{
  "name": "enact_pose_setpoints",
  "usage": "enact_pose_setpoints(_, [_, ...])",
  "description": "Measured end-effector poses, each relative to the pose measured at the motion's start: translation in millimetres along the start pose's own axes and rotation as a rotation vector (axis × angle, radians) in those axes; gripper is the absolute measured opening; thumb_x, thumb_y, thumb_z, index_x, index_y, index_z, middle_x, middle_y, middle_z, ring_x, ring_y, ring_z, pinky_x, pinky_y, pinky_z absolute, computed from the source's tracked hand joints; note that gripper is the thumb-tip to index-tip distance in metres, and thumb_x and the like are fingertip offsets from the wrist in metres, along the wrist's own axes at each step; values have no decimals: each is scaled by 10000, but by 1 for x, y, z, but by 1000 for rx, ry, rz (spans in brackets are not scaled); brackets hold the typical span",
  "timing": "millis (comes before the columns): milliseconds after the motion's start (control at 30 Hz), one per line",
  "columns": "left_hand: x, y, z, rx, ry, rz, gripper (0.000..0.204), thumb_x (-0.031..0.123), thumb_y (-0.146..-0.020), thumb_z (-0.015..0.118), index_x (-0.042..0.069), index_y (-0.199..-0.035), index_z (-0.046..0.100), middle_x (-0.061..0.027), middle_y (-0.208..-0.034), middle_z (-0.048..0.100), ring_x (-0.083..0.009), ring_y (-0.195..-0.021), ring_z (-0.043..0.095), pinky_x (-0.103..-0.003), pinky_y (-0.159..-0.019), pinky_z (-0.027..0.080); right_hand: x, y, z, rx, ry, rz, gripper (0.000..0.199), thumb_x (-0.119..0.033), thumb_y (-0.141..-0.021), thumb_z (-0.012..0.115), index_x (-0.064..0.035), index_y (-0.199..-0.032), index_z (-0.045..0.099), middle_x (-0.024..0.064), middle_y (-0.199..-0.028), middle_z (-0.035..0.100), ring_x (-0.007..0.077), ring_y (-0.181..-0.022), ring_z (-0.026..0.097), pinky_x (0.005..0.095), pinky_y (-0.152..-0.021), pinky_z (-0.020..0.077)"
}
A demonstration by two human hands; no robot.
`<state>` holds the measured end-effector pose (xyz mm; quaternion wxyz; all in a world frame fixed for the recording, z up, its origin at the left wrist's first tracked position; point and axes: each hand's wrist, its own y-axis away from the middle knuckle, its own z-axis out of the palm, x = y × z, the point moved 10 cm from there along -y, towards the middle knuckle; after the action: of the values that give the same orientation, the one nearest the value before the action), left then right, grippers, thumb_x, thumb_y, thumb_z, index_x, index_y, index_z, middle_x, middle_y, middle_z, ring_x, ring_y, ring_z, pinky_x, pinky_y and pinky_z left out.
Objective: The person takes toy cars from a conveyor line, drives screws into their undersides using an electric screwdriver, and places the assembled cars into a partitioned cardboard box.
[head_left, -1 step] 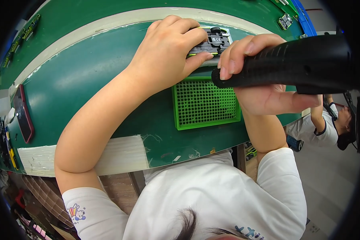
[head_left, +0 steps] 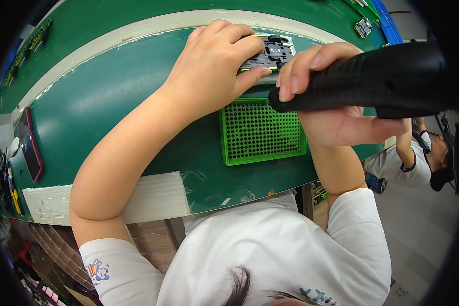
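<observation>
My left hand [head_left: 217, 64] is closed on a toy car [head_left: 274, 50] at the far side of the table. The car lies upside down, its black underside and wheels facing up, with yellow-green edges showing. To the right, my right hand [head_left: 324, 81] has its fingers wrapped round a thick black power tool [head_left: 377, 76]. That tool slants across from the right, close to the camera. Its working tip is not visible, so I cannot tell whether it touches the car. Below both hands sits a green tray [head_left: 265, 162] with a grid of round holes.
A phone [head_left: 31, 145] lies on the green table [head_left: 102, 122] at the left, near pens and tools [head_left: 10, 186]. A pale strip [head_left: 153, 196] covers part of the near edge. Another toy part [head_left: 363, 27] is at the far right. A co-worker [head_left: 405, 160] is on the right.
</observation>
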<state>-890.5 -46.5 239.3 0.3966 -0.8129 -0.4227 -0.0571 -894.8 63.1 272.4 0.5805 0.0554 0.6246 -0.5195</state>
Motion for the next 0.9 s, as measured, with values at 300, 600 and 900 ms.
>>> enact_pose_setpoints(300, [3,2,-4,55,-33,62,322,280,-767,744,78,-997,643,-102,-1052,629,-287,-1020,564,-408,-874,434,-1,-1,4,-46,46,-42,1093,-981,-606,347,26,-1007,493,147,-774,582,224,-624,583,334,-589,508])
enact_pose_setpoints(600, [-14,-18,-51,91,67,-225,576,364,-756,780,22,-1177,588,-155,-1184,601,-328,-1108,563,-406,-941,439,-4,-2,-3,78,57,-23,1125,-1000,-593,230,29,-959,497,136,-730,577,198,-596,580,295,-561,500])
enact_pose_setpoints(900, [-42,44,-31,1,168,-313,754,387,-699,826,-18,-1252,513,-197,-1222,566,-352,-1178,514,-411,-999,424,-31,-49,22,-218,-10,-91,1088,-977,-615,354,-5,-1080,504,110,-848,556,205,-686,564,326,-638,457])
